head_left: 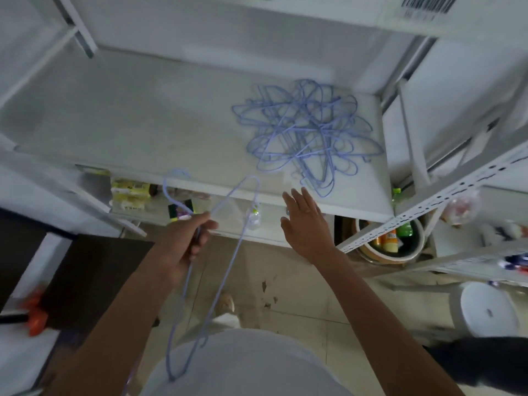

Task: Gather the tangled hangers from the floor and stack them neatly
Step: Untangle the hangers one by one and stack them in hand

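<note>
Nearest us, our left hand grips one lilac hanger; our right hand, fingers straight and empty, reaches toward the tangled hangers on the far-right shelf. We advise lifting one outer hanger, hook freed first. Below right, a tub contains bottles.

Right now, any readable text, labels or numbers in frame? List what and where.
None legible.
Barcode label on the white box at top right: bars show, digits too blurred.
Yellow packets on the lower shelf: print too small.
Bottles in the round tub: labels blurred.
</note>
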